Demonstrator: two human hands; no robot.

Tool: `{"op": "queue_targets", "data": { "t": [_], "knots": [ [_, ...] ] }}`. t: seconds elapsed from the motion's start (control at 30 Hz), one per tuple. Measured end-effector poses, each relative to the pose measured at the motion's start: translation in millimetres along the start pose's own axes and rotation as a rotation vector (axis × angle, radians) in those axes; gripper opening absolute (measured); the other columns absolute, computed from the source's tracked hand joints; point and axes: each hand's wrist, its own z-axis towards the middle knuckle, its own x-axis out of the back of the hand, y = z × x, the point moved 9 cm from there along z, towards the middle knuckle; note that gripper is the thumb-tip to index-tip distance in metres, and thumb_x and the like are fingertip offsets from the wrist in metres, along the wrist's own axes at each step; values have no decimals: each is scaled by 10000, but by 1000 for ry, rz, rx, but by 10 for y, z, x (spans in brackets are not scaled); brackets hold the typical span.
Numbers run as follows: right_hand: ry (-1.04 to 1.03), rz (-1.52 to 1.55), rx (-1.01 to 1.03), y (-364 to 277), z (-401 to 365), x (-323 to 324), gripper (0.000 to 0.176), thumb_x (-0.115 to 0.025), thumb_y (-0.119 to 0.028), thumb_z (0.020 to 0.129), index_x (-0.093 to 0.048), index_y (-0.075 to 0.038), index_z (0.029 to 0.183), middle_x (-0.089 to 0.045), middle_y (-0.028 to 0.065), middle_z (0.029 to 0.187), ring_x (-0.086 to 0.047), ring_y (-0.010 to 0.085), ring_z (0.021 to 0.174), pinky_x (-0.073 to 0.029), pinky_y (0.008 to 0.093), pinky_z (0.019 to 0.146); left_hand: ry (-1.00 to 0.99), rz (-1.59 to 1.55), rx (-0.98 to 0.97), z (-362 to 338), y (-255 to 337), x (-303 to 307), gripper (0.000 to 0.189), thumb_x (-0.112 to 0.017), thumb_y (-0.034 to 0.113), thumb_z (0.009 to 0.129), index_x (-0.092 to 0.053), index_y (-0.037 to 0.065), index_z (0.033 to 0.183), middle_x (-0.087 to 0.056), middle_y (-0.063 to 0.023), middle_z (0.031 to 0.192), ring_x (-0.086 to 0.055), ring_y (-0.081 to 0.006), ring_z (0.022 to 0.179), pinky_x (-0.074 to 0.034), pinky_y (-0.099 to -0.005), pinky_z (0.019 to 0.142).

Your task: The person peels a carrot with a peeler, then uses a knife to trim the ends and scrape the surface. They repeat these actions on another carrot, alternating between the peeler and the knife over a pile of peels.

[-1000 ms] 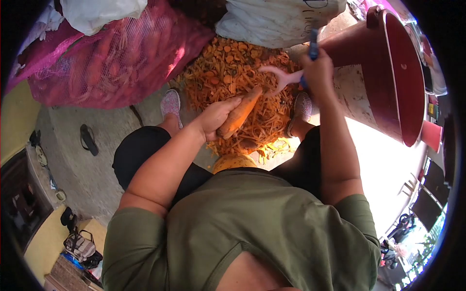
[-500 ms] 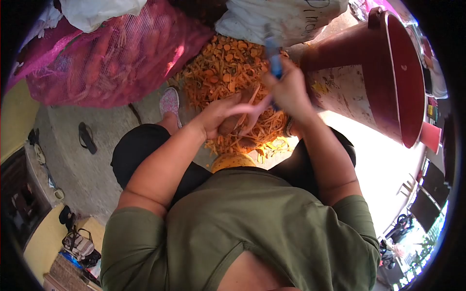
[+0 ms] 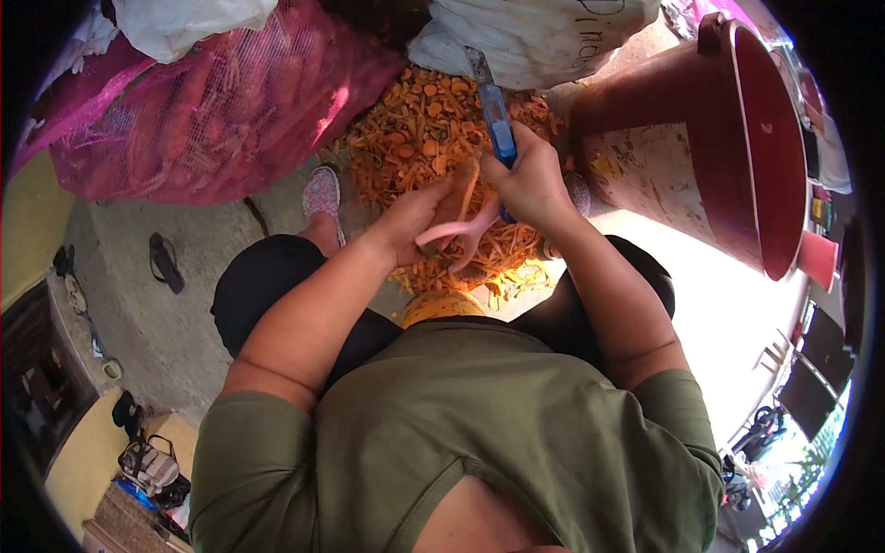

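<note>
My left hand (image 3: 415, 217) is closed round a carrot (image 3: 466, 180), whose orange cut side faces up. My right hand (image 3: 535, 175) grips a pink Y-shaped peeler (image 3: 481, 221), its forked head lying across the carrot near my left fingers. The same hand also holds a blue utility knife (image 3: 498, 120), its metal blade out and pointing away from me. Below both hands spreads a heap of orange peelings and carrot pieces (image 3: 429, 120) on the floor. My fingers partly hide the carrot and the peeler's handle.
A pink mesh sack (image 3: 221, 111) full of long reddish roots lies at the left. White sacks (image 3: 544, 37) stand behind the heap. To the right, a large dark red bucket (image 3: 664, 138) is tilted, beside a small pink container (image 3: 818, 260). A dark sandal (image 3: 166, 263) lies on the concrete.
The peeler head has moved left and towards me, over the carrot. My right hand has shifted slightly nearer me, and the knife now tilts further left. My left hand stays on the carrot.
</note>
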Motion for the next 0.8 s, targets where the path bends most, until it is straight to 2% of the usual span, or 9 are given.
{"op": "queue_targets", "data": {
  "t": [0.13,0.2,0.33,0.4,0.47,0.53,0.6,0.7,0.8],
  "knots": [
    [220,59,-172,672,389,357,244,-608,-185,708,-549,1,854,-583,153,643,-598,248,640,-456,357,590,7,5,-23,-48,14,-164,340,-429,348,897,-525,56,1041,-577,-61,889,-596,-130,676,-515,-255,549],
    [392,-105,-180,719,463,769,228,-604,-176,703,-556,-1,842,-582,149,640,-589,239,604,-456,353,573,54,51,0,-16,-31,39,328,-419,329,903,-525,55,1050,-577,-58,910,-598,-135,713,-519,-267,586],
    [172,123,-85,348,248,304,224,-610,-175,700,-554,0,827,-590,163,670,-601,258,628,-454,348,577,0,27,-78,-10,56,20,319,-400,300,914,-510,51,1079,-573,-59,927,-592,-140,742,-508,-271,644],
    [113,-80,9,236,192,163,234,-616,-177,707,-559,4,844,-594,173,691,-601,268,653,-457,358,605,-31,45,-126,-98,130,-154,326,-388,292,919,-498,46,1104,-571,-57,926,-588,-138,752,-499,-262,654],
    [187,3,-201,510,320,388,239,-624,-178,709,-562,12,840,-597,187,706,-606,291,686,-459,374,635,-20,140,-103,-74,96,-142,341,-383,284,923,-466,43,1150,-567,-54,900,-579,-125,761,-486,-252,664],
    [415,-138,-147,792,514,804,266,-620,-211,717,-556,18,837,-597,189,699,-606,321,717,-458,385,657,8,156,-71,-102,81,-89,343,-382,276,924,-453,45,1168,-566,-50,899,-573,-118,762,-483,-247,658],
    [414,-58,-275,983,531,912,286,-616,-240,719,-552,15,833,-590,197,697,-599,337,704,-456,395,657,-10,176,-75,-67,56,-10,347,-380,281,925,-442,48,1174,-564,-49,889,-572,-117,754,-484,-251,658],
    [406,-93,-29,291,254,735,283,-608,-256,721,-544,3,814,-578,195,676,-591,348,680,-452,408,646,11,126,-84,-73,61,-28,355,-382,295,924,-436,49,1174,-560,-49,871,-572,-119,740,-487,-257,648],
    [400,-251,-37,76,146,714,256,-602,-240,724,-534,-4,799,-570,180,648,-586,342,648,-447,409,633,43,88,-77,-39,11,57,354,-384,309,923,-444,51,1158,-558,-51,853,-575,-124,722,-492,-256,629]
  ]
}}
